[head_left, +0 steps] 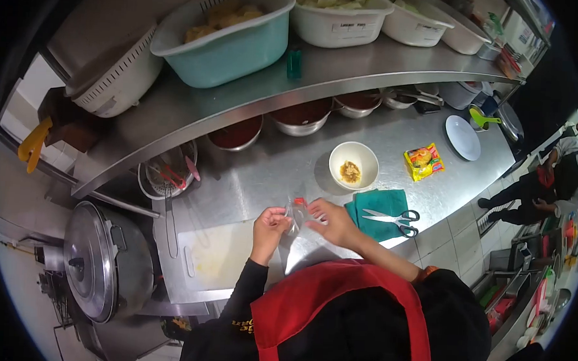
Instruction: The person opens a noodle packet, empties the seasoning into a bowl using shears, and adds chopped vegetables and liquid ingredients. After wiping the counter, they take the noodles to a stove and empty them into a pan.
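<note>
Between my two hands is a small clear plastic bag [295,223] with a red piece [300,201] at its top. My left hand [272,229] pinches the bag's left side, and the fingers of my right hand [330,220] are closed on its right side. What the bag contains is too small to make out. Beyond my right hand stands a white bowl [337,151] with a little brownish food at its bottom. Scissors [390,217] lie with blades apart on a folded green cloth [371,229], close to my right forearm.
A yellow noodle packet [424,162] and a white plate [463,138] lie to the right. A white cutting board [211,258] is at the left. Metal bowls of red sauce [236,136] sit under a shelf [241,91] carrying tubs. A large lidded pot [92,262] stands left; another person [547,172] is at right.
</note>
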`<action>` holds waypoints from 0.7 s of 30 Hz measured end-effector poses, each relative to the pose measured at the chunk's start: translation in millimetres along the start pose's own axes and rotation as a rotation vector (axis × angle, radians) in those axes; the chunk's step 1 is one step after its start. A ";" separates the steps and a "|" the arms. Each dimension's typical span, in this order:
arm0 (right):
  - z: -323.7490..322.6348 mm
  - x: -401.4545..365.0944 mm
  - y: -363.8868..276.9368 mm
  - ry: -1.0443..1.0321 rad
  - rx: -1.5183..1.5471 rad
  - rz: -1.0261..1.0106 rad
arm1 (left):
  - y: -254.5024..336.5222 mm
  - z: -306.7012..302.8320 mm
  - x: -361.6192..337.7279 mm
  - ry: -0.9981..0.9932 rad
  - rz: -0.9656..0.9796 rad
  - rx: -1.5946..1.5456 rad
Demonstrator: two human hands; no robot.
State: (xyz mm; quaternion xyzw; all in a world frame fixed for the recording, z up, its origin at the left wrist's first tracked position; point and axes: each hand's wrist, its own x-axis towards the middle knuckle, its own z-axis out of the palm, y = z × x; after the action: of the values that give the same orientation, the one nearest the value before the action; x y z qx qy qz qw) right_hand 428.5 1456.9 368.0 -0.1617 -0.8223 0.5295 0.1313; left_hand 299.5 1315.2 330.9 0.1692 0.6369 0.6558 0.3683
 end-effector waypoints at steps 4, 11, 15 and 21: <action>27.9 9.8 10.2 -0.071 0.034 0.102 | -3.5 12.3 -1.1 -0.062 -0.004 -0.145; 24.0 6.4 22.6 -0.019 0.374 0.238 | -8.6 11.9 5.2 -0.142 0.008 -0.320; 17.8 2.1 22.2 0.197 0.369 0.176 | 1.9 20.1 -0.4 -0.063 0.123 -0.124; 4.3 -1.7 -15.1 0.342 -0.280 -0.306 | 10.3 41.7 -3.1 0.124 0.376 -0.025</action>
State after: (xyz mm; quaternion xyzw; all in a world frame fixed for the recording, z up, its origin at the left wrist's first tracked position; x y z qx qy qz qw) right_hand 426.4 1446.8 380.0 -0.1393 -0.8682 0.3498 0.3233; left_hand 327.6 1343.5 347.0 0.2398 0.6076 0.7299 0.2014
